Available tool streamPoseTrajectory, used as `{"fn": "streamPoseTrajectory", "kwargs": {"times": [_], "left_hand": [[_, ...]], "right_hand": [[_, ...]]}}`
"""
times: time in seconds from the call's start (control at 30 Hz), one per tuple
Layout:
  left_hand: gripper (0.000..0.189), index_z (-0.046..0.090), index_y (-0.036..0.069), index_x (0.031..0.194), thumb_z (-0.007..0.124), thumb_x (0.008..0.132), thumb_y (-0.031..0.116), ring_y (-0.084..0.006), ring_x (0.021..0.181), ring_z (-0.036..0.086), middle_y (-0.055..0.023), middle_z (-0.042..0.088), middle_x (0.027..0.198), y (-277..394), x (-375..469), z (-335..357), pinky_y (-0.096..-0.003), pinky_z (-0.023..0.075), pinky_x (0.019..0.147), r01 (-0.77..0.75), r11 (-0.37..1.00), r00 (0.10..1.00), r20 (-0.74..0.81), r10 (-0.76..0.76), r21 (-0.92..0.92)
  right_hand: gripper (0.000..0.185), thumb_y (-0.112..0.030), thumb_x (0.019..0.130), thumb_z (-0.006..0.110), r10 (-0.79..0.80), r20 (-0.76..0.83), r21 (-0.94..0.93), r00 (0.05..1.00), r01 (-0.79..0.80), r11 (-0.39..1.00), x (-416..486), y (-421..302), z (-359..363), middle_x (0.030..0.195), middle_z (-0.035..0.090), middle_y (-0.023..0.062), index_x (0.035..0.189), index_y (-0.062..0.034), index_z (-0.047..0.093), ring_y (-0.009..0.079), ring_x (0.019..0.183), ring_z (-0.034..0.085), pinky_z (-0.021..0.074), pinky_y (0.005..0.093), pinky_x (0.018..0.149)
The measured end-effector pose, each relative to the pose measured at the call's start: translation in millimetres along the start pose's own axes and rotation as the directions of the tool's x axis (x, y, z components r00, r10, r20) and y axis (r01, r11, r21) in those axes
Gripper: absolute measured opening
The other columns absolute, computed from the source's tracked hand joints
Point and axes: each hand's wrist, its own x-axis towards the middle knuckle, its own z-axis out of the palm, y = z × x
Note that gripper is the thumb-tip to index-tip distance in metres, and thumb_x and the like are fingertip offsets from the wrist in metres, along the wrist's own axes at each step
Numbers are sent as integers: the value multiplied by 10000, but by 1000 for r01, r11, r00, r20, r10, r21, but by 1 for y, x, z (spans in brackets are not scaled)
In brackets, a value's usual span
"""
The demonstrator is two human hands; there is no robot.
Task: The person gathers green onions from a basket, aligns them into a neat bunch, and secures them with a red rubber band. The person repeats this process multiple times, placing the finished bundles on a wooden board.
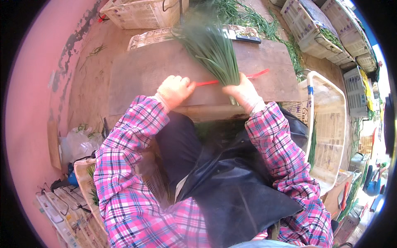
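My right hand (243,93) grips a bunch of long green chives (217,55) near its cut ends. The bunch leans up and to the left over a wooden board (145,71), and its far tips are blurred. A red tie strip (207,83) runs from the closed fingers of my left hand (175,89) to the bunch. Its other end sticks out past my right hand. Whether the strip passes under the stems or is also pinched by my right hand is hidden. A black-handled knife (248,38) lies at the board's far edge.
Loose chives (257,21) cover the floor beyond the board. A pale plastic crate (328,124) stands at my right, another crate (145,14) at the back left. Filled crates (313,34) line the far right. A pink wall (34,93) bounds the left side.
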Motion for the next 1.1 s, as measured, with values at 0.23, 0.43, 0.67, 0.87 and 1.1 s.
{"fn": "streamPoseTrajectory", "kwargs": {"times": [0.23,0.43,0.67,0.87,1.1], "left_hand": [[361,607,177,1142,569,786,134,-220,763,566,-34,541,851,-1,-4,6,-356,469,672,86,995,996,-14,-85,45],[336,609,183,1145,571,815,135,-218,793,568,-28,550,857,-5,-3,5,-362,465,690,99,995,995,3,-99,24],[258,639,165,1079,571,832,137,-222,808,566,-31,560,861,-7,-3,7,-368,460,706,109,994,993,-51,-110,-23],[223,653,104,1026,599,811,85,-289,899,579,-77,604,936,-11,-9,3,-402,471,781,178,959,982,-21,-187,-219],[248,659,112,1035,620,791,88,-309,987,577,-78,628,980,-26,-22,-14,-403,483,848,379,848,922,73,-380,-370]], "right_hand": [[758,-373,758,729,-43,78,-99,996,51,994,-3,-10,7,1185,614,200,1326,29,431,293,1128,584,441,346,965],[587,-392,866,610,-42,242,-318,969,120,941,-15,-38,-12,1142,623,257,1260,32,511,356,1103,597,456,396,937],[365,-250,897,558,-199,125,-524,972,235,818,-14,-11,-26,1066,648,235,1170,-12,596,386,1051,603,476,418,903],[323,-188,916,552,-188,81,-340,979,204,918,-17,11,-40,1055,668,151,1198,-36,599,254,967,640,507,332,833],[298,-150,926,540,-139,47,-138,989,144,980,-33,36,-44,1024,669,111,1189,-20,599,196,912,656,528,310,781]]}}
